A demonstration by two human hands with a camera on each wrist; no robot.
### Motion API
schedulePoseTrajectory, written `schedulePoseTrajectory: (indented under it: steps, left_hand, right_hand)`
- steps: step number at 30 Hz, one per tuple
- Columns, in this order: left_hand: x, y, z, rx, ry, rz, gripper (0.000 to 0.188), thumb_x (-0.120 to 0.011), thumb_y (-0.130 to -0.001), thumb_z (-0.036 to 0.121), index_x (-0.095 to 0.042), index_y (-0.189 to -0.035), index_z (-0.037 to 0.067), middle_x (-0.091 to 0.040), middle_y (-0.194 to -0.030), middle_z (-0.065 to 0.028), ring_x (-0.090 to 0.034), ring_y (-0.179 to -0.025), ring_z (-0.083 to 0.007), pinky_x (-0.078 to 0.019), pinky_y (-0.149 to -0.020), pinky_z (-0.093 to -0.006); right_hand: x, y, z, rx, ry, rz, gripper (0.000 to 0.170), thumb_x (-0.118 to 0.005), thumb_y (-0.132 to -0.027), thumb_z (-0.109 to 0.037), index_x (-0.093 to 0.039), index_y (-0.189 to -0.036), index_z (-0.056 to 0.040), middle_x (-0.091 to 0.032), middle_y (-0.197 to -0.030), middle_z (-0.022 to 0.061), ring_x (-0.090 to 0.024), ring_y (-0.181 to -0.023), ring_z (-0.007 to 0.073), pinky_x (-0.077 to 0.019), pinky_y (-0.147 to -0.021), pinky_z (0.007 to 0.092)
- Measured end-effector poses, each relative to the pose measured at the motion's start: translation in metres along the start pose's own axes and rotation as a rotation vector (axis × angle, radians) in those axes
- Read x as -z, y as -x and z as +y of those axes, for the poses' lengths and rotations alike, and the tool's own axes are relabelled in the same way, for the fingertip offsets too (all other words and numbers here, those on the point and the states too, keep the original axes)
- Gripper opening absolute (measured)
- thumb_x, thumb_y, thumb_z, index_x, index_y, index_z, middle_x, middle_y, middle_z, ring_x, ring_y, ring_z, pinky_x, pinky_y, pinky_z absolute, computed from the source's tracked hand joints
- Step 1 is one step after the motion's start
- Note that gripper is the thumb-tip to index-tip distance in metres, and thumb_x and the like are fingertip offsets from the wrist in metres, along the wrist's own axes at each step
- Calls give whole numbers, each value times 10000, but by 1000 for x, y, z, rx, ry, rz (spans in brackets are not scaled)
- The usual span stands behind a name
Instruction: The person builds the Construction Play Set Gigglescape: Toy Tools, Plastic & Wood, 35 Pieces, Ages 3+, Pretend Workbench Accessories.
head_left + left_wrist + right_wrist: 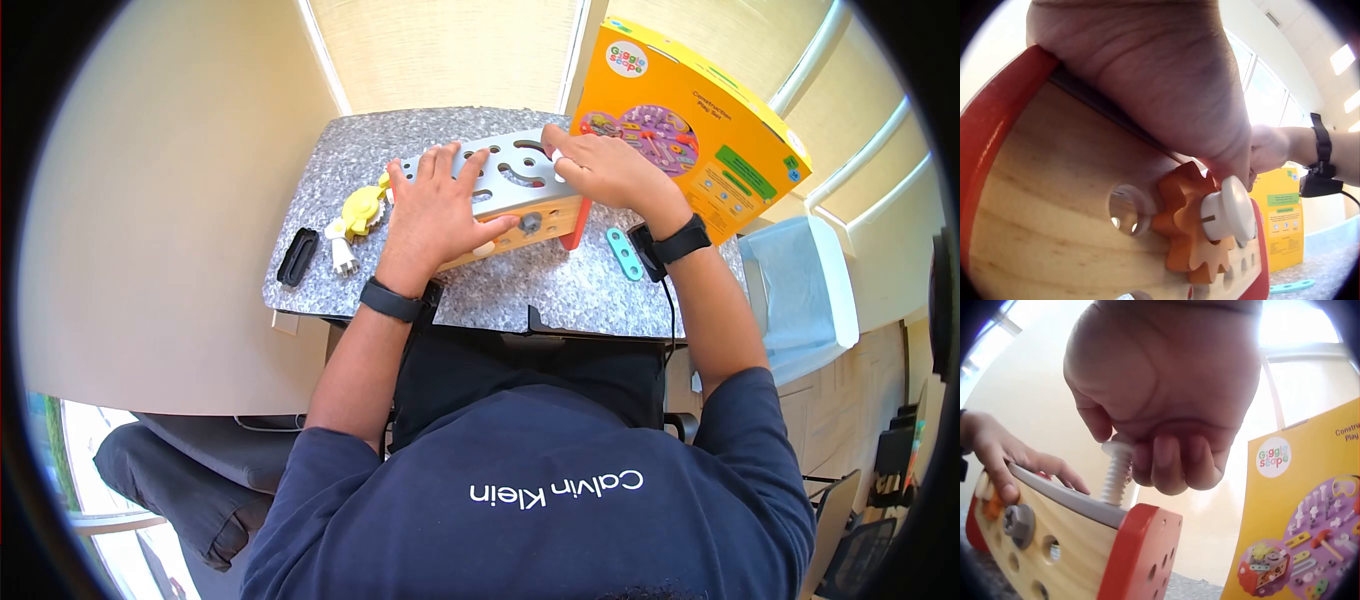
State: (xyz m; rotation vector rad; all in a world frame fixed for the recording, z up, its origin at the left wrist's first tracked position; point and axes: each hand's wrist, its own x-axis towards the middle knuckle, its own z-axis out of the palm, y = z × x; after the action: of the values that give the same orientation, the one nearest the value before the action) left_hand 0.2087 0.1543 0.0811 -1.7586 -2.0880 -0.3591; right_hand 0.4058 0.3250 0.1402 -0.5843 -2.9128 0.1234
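Observation:
A toy workbench with wooden sides [1079,550], red ends and a grey slotted top [505,160] stands on the speckled table. My left hand [437,215] rests with spread fingers on the top's left part, its thumb over the front edge. At the right end of the top, my right hand [622,172] pinches the head of a white plastic screw [1116,478], which stands upright with much of its thread showing. On the front, an orange gear [1188,225] sits behind a white peg [1235,209], and a grey bolt [1019,525] is farther right.
Behind on the right stands a yellow toy box [720,130]. A teal strip with holes [625,254] lies near the right wrist. Left of the workbench are yellow pieces [362,211], a white piece [342,252] and a black tray [297,257]. A pale bin [800,300] is beside the table.

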Motion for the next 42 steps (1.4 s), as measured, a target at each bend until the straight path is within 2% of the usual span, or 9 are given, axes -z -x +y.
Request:
schedulePoseTrajectory:
  steps: [8,10,14,17,20,25,31,37,42]
  left_hand:
    - [2,-1,1,2,20,-14,952,-648,-808,823,-519,-1535,221,-523,-1530,-156,-467,-1435,-323,-298,-1123,-750]
    - [1,-1,0,8,13,-20,957,-645,-805,828,-521,-1535,222,-520,-1532,-157,-464,-1438,-322,-291,-1129,-750]
    - [1,-1,0,12,16,-27,962,-636,-808,834,-519,-1538,219,-515,-1536,-157,-461,-1440,-322,-286,-1134,-750]
    - [1,-1,0,11,13,-22,968,-637,-807,835,-520,-1539,212,-512,-1537,-155,-460,-1440,-320,-282,-1136,-751]
    - [1,-1,0,14,11,-30,970,-646,-804,828,-521,-1539,206,-512,-1537,-154,-460,-1440,-318,-282,-1139,-747]
    - [-1,0,-1,-9,29,23,934,-640,-812,819,-566,-1500,192,-537,-1513,-157,-470,-1425,-313,-291,-1102,-737]
    - [-1,-1,0,5,21,0,973,-666,-788,824,-525,-1533,214,-519,-1526,-153,-471,-1421,-318,-297,-1122,-727]
    - [-2,-1,-1,5,9,-16,970,-647,-797,833,-523,-1534,215,-517,-1527,-154,-468,-1423,-321,-288,-1130,-735]
    - [1,-1,-1,2,4,-20,969,-639,-800,838,-519,-1536,218,-517,-1529,-153,-471,-1423,-321,-289,-1131,-737]
  right_hand:
    - [-1,-2,2,-48,109,47,688,-388,-1101,-547,-540,-1488,1,-744,-1055,248,-722,-1028,374,-550,-882,478]
    - [-2,-8,-1,-100,232,30,645,-391,-1096,-564,-676,-1224,0,-765,-900,207,-770,-877,348,-604,-799,482]
    - [-2,-5,-11,-55,266,141,656,-424,-1081,-590,-654,-1267,-5,-757,-796,174,-770,-768,343,-609,-709,494]
    - [6,0,-15,-140,202,-25,623,-398,-1112,-512,-584,-1397,11,-754,-990,197,-737,-1003,363,-577,-867,461]
    - [1,4,0,83,183,404,535,-496,-1069,-496,-619,-1283,-22,-739,-1080,208,-728,-1060,345,-579,-900,447]
    - [23,6,8,205,-162,129,213,-689,-974,-176,-688,-1130,-30,-700,-1121,177,-651,-1130,365,-528,-962,440]
    - [24,2,0,51,-57,146,272,-686,-989,-267,-727,-1004,2,-721,-882,199,-702,-869,396,-559,-793,448]
    - [16,-4,-9,-89,114,135,497,-587,-1047,-458,-726,-932,5,-722,-835,208,-709,-804,373,-566,-747,446]
    - [27,2,-17,-132,120,146,439,-597,-1048,-426,-738,-994,-14,-740,-917,189,-722,-856,353,-578,-784,427]
